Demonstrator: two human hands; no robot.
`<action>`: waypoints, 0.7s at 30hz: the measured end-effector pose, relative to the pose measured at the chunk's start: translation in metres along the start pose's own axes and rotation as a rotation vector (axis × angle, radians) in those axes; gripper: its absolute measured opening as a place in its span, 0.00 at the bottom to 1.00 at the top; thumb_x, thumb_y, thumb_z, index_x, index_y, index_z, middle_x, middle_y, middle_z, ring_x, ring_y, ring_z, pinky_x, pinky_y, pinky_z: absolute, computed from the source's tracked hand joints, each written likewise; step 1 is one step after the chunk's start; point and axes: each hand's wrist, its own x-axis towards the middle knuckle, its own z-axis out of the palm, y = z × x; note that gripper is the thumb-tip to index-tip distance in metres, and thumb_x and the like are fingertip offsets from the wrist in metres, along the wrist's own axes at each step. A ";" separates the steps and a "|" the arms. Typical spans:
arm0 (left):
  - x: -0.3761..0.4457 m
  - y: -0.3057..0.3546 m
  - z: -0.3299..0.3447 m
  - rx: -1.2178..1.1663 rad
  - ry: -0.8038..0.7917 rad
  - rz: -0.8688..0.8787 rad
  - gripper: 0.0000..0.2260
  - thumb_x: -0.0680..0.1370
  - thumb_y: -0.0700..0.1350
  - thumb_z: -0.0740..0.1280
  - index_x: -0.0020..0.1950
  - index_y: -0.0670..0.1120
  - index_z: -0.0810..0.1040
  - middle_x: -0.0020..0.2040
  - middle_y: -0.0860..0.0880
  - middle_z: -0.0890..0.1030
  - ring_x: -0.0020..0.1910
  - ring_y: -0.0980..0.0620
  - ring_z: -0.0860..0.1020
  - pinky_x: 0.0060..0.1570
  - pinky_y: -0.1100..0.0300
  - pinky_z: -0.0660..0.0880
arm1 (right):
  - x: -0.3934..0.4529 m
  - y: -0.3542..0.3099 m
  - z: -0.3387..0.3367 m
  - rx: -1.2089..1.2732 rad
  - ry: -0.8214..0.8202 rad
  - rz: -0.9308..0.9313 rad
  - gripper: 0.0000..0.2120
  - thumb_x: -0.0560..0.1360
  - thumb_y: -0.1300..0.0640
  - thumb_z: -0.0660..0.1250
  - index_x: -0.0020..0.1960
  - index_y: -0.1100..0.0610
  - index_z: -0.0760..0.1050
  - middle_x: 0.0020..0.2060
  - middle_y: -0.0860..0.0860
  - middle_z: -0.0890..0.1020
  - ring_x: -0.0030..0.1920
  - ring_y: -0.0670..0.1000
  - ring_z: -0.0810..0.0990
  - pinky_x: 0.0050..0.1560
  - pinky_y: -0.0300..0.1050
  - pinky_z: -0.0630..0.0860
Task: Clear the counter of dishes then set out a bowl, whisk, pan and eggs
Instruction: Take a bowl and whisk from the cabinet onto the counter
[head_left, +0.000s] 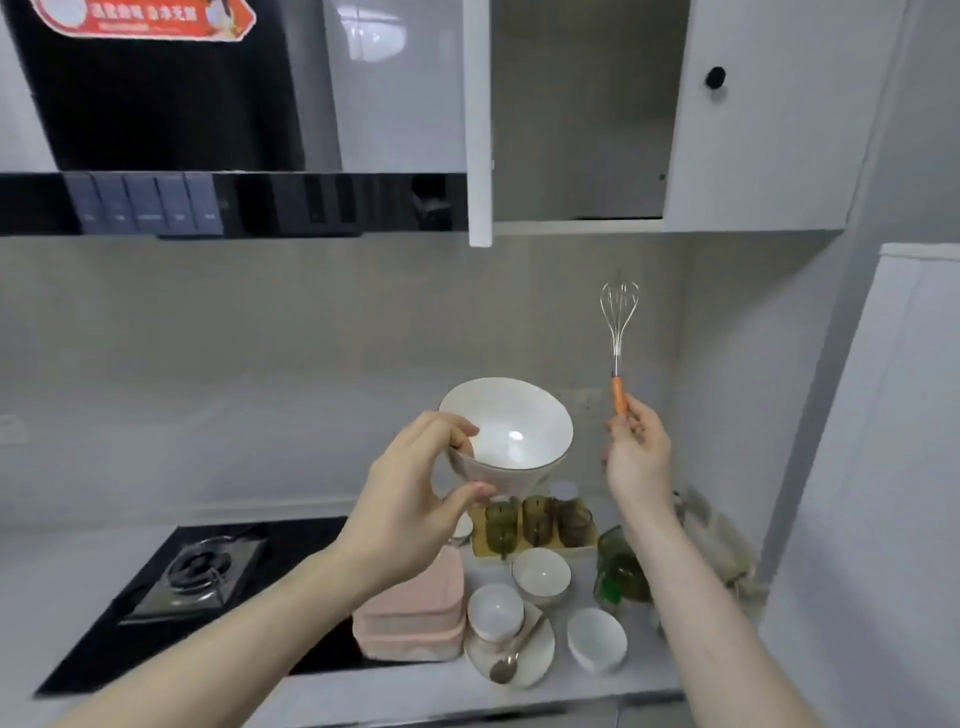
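The left hand (410, 499) holds a white bowl (506, 434) in the air, above the surface (415, 686). Its grip is closed on the bowl: the fingers curl over the near rim and the thumb presses on the outer wall below. The bowl is tilted, so its inside faces the camera.

The right hand (636, 449) is raised to the right of the bowl, apart from it. Its grip is narrow and pinches the orange handle of a whisk (618, 332). The whisk stands upright, with the wire head on top, in front of the grey wall.

Above the hands, an upper cabinet (576, 119) is open; its door (479, 124) shows edge-on at the left side of it. To the left of the cabinet hangs a black range hood (156, 93).

Many dishes are on the surface under the hands. Two pink containers (415, 618) are stacked beside the black stove (197, 571). To the right of them a small white cup (495, 610) and a spoon (511, 657) are on a white plate (535, 660). Two more white bowls (541, 576) stand near, one behind the plate and one to its right. Behind them, dark glass cups (537, 519) stand in a row on a wooden tray (535, 548), and a green glass jug (621, 569) is just beside the tray, on the right.
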 end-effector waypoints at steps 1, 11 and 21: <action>-0.033 -0.005 -0.010 0.024 -0.014 -0.039 0.16 0.73 0.48 0.77 0.49 0.56 0.71 0.59 0.64 0.76 0.62 0.57 0.76 0.60 0.58 0.75 | -0.030 0.011 0.000 -0.026 -0.038 0.063 0.13 0.85 0.60 0.58 0.65 0.49 0.74 0.45 0.47 0.78 0.46 0.52 0.75 0.52 0.50 0.72; -0.291 -0.040 -0.107 0.107 0.138 -0.530 0.17 0.68 0.47 0.82 0.44 0.54 0.75 0.57 0.61 0.80 0.61 0.55 0.78 0.58 0.56 0.76 | -0.238 0.069 0.049 -0.042 -0.575 0.540 0.09 0.84 0.60 0.63 0.58 0.53 0.81 0.40 0.52 0.75 0.32 0.49 0.67 0.31 0.42 0.65; -0.408 -0.069 -0.210 0.292 0.404 -0.833 0.17 0.66 0.46 0.83 0.42 0.56 0.77 0.56 0.61 0.82 0.61 0.56 0.79 0.60 0.53 0.76 | -0.352 0.076 0.175 -0.102 -1.027 0.637 0.12 0.82 0.65 0.62 0.57 0.54 0.82 0.46 0.53 0.83 0.40 0.50 0.77 0.40 0.44 0.74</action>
